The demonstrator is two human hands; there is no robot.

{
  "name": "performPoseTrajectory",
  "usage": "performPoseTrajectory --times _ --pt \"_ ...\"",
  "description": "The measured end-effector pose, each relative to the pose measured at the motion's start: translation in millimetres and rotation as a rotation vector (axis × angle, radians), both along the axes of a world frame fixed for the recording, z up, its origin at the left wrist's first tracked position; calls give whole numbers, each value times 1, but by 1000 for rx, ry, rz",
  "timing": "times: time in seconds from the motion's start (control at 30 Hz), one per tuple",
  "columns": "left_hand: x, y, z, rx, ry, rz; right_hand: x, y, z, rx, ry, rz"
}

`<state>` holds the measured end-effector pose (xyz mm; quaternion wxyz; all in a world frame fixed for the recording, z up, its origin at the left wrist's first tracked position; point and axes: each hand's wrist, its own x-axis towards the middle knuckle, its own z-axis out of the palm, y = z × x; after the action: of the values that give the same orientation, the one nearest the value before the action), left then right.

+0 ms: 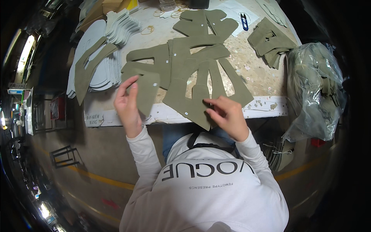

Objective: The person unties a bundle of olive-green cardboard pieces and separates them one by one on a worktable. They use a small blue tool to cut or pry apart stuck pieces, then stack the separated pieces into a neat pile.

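Note:
My left hand (129, 104) has its thumb and fingers closed on the edge of an olive-green cut fabric piece (148, 91). This piece is raised at the table's front edge and bears a small white sticker. My right hand (228, 116) is over a larger olive cut piece (193, 110), whose pointed end hangs past the front edge. Its thumb and index finger are apart, with the fingertips at that piece's surface. More olive pieces with cut-out slots lie beyond, some overlapping, among them a panel (206, 23) at the far side. Several carry small white stickers.
At left stand stacks of pale grey cut pieces (102, 73), with a forked olive piece (87, 65) on top. Blue thread snips (244, 21) lie at the far right, near an olive stack (270, 40). A clear plastic bag (315, 92) of pieces hangs at the right edge.

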<state>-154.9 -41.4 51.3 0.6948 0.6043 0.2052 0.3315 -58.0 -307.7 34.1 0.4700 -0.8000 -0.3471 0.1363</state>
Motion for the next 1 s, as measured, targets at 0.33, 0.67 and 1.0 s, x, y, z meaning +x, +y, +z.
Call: performPoseTrajectory --times 0.33,0.67,1.0 --pt "36 -95 -5 181 233 -703 47 -45 -15 417 556 -423" --pt "36 -117 -21 371 273 -592 45 -56 -21 141 195 -470" --pt "26 -87 -4 600 328 -303 42 -53 -14 16 -67 -486"
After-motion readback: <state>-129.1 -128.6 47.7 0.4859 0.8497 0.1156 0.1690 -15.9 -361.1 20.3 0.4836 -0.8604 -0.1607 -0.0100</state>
